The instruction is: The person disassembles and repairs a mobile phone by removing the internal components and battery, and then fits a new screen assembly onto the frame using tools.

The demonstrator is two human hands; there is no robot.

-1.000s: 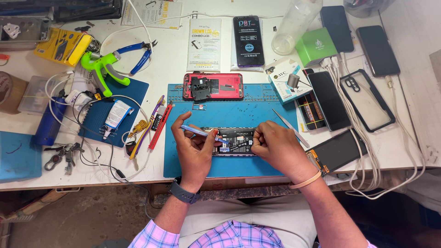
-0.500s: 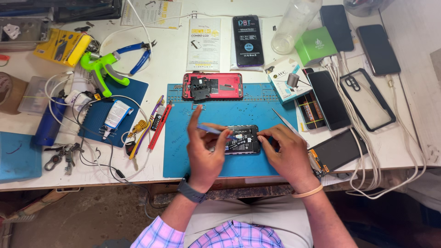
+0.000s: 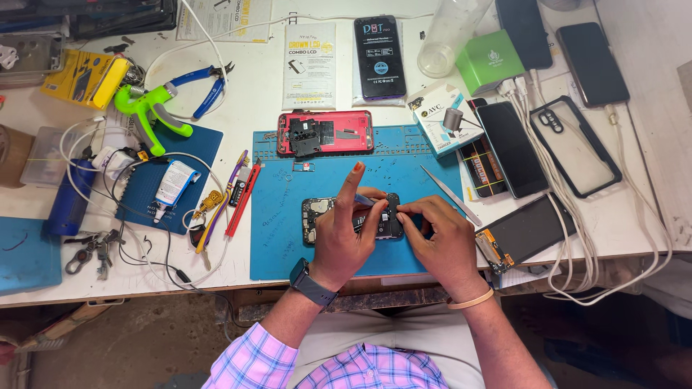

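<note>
A: Head view, compared with half a second ago: the opened phone (image 3: 352,218) lies in the same spot on the blue mat (image 3: 281,238), near the desk's front edge. The left hand (image 3: 346,238) has shifted slightly right over it; its index finger now points straight up toward the red phone shell (image 3: 324,133).

B: Grip, left?

A: Thumb and middle finger pinch a thin blue-handled tool (image 3: 364,200), tip down on the phone's board. Wrist bent, watch (image 3: 311,283) toward the desk edge.

B: Right?

A: The right hand (image 3: 440,241) has drawn in closer. Fingers curled narrow, tips pressed on the phone's right end; I cannot tell whether they pinch anything. Tweezers (image 3: 450,195) lie untouched just beyond it, on the mat's right edge.
</note>
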